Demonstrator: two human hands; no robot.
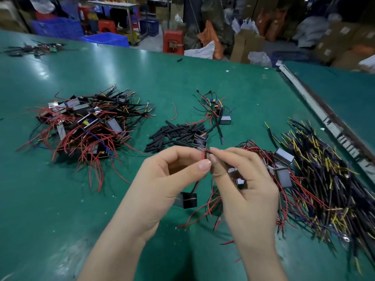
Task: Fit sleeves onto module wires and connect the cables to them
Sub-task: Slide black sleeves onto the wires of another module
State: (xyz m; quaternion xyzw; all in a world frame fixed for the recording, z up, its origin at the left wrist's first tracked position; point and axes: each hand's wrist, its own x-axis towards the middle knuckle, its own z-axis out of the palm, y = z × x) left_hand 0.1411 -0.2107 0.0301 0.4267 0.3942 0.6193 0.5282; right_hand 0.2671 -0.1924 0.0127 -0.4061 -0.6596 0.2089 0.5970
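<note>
Two wires (204,154), red and black, pinched between left hand (162,179) and right hand (243,183) above green table (60,199); black module (187,199) dangling below, sleeves (172,134) piled beyond, cables (324,179) right

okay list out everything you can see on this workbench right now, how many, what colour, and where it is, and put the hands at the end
Table: one, green, fills the view.
Finished modules pile: one heap, silver-black boxes with red and black wires, left.
Sleeves: one loose heap, too many to count, black, centre.
Small module cluster: one, red and black wires, behind the sleeves.
Cables: one big heap, black with yellow tips, right.
Unfinished modules: several, silver, between the hands and the cables.
Held module: one, black, hanging below the hands by its wires.
Left hand: pinches the red wire.
Right hand: pinches the same wire tip.
</note>
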